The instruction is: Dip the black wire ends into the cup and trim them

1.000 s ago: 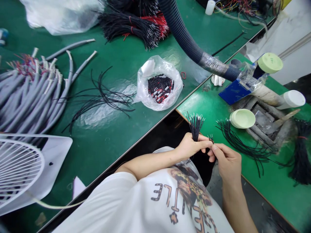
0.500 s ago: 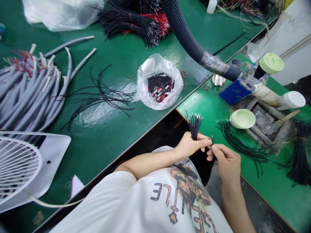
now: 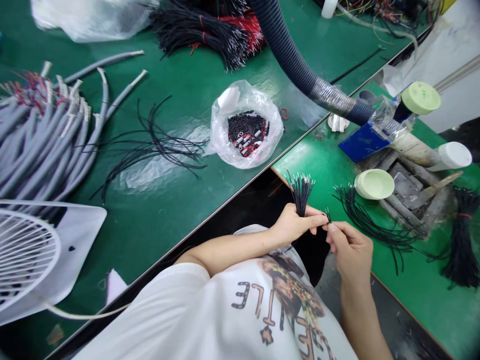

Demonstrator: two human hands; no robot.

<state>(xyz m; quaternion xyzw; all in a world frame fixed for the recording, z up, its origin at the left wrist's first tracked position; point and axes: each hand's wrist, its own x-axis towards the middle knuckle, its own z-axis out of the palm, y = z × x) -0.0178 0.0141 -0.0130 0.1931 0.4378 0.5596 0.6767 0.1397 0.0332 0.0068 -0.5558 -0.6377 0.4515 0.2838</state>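
Note:
My left hand [image 3: 296, 223] is closed around an upright bundle of black wires [image 3: 301, 196] with bare silvery tips. Its thumb and fingertips reach across to my right hand [image 3: 348, 245]. Pinched in the right fingers are a few short black wire ends [image 3: 328, 216], tips pointing up; their lower parts are hidden by the hand. To the right of the hands, loose black wires [image 3: 369, 220] with stripped ends lie on the green bench. A clear plastic bag [image 3: 275, 134] of small black, red and grey sleeve-like pieces stands open on the other table.
A ribbed hose [image 3: 288, 55] crosses from the top to a blue box [image 3: 363, 142]. A sooty metal tray [image 3: 407, 217], a pale green cup [image 3: 375, 184] and a tied wire bundle [image 3: 463, 245] sit right. Grey cables [image 3: 45, 145] and a white fan [image 3: 28, 255] are left.
My right fingers have shifted slightly around the short wire ends. The left hand keeps its grip on the bundle. The whole view has moved a little.

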